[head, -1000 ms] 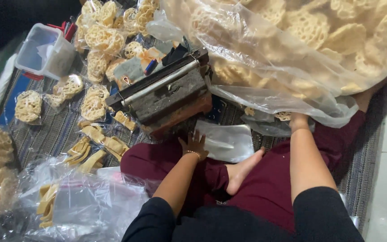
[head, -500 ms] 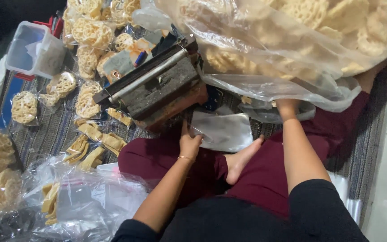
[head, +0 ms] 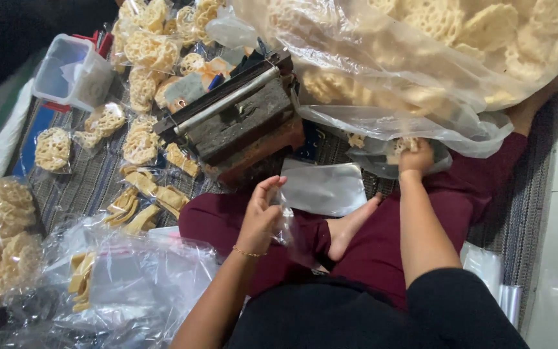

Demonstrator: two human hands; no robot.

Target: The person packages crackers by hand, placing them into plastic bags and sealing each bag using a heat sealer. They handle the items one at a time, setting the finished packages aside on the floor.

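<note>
Clear small bag (head: 285,226) x1 pinched in L hand (head: 261,213); R hand (head: 416,157) closed on 1 cracker (head: 405,145).

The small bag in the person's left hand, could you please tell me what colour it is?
The small bag held by the left hand is clear, colourless plastic, seen in the head view.

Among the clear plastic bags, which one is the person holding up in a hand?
The small empty bag pinched in the left hand. The other empty bags lie flat in a stack on the mat beside the sealer.

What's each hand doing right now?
Left hand: closed on a small clear plastic bag.
Right hand: closed on lacy crackers at the big bag's mouth.
</note>
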